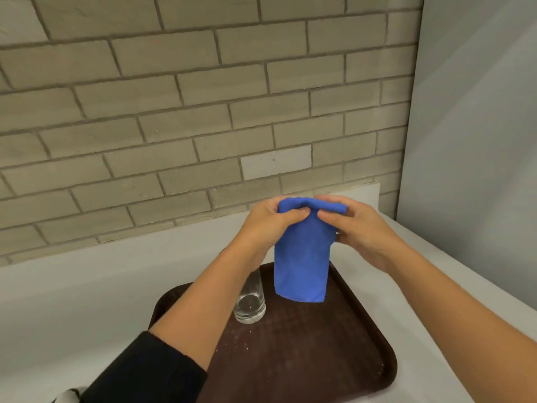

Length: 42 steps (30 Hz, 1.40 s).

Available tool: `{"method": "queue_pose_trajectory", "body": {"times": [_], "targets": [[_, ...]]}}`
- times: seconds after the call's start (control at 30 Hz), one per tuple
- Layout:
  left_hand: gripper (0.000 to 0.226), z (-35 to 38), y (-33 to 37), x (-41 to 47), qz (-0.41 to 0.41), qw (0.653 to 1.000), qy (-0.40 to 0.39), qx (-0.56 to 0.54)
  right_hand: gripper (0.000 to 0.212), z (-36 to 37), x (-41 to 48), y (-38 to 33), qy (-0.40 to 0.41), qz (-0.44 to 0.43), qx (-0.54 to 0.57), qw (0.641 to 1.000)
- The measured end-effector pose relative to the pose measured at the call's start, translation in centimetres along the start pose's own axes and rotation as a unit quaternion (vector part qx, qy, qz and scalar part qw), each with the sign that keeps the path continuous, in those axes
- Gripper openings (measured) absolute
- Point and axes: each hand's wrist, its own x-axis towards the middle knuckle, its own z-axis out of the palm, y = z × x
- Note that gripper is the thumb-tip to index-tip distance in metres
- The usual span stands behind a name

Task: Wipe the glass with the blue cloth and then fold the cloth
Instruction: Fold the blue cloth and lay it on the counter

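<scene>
While hands pinch it, blue cloth (302, 263) hangs, seemingly doubled.

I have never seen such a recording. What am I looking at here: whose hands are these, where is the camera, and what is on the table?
There is no machine; a person works with bare hands. The one camera sits on the person's head, looking forward and down. The left hand and right hand pinch the top edge of a blue cloth, which hangs in the air. Below, a brown tray lies on a white counter. A clear glass stands upright on the tray, touched by neither hand.
</scene>
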Motion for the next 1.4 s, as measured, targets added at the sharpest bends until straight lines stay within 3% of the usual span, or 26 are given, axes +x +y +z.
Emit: {"method": "queue_pose_trajectory", "body": {"times": [0.1, 0.23, 0.43, 0.63, 0.8, 1.0, 1.23, 1.4], "targets": [[0.021, -1.1, 0.2, 0.1, 0.035, 0.999, 0.014, 0.028, 0.014, 0.0, 0.7, -1.2, 0.028, -0.032, 0.011, 0.999], [0.024, -3.0, 0.2, -0.1, 0.097, 0.980, 0.035, 0.173, 0.019, 0.9, 1.1, -1.8, 0.012, -0.054, -0.024, 0.998], [0.030, -4.6, 1.0, -1.0, 0.093, 0.939, 0.026, 0.330, 0.019, 2.1, 0.8, -1.7, -0.024, -0.060, -0.038, 0.997], [0.024, -5.1, 2.4, -0.8, 0.058, 0.929, 0.003, 0.366, 0.023, 1.9, 0.2, -2.1, -0.074, -0.031, -0.110, 0.991], [0.024, -3.9, 2.2, -0.4, 0.032, 0.949, -0.030, 0.314, 0.028, 0.7, -0.3, -3.3, -0.032, -0.048, -0.190, 0.980], [0.027, 0.7, 0.2, 1.0, -0.009, 0.992, -0.058, 0.114, 0.031, -3.0, -2.1, -2.1, 0.038, -0.032, -0.172, 0.984], [0.019, 7.2, -3.2, 3.1, -0.083, 0.986, -0.142, 0.004, 0.028, -10.5, -3.6, -0.3, 0.019, 0.058, -0.146, 0.987], [0.023, 10.3, -7.4, 7.6, -0.168, 0.977, -0.131, -0.012, 0.023, -14.2, 0.1, 3.3, -0.003, 0.155, -0.188, 0.970]]}}
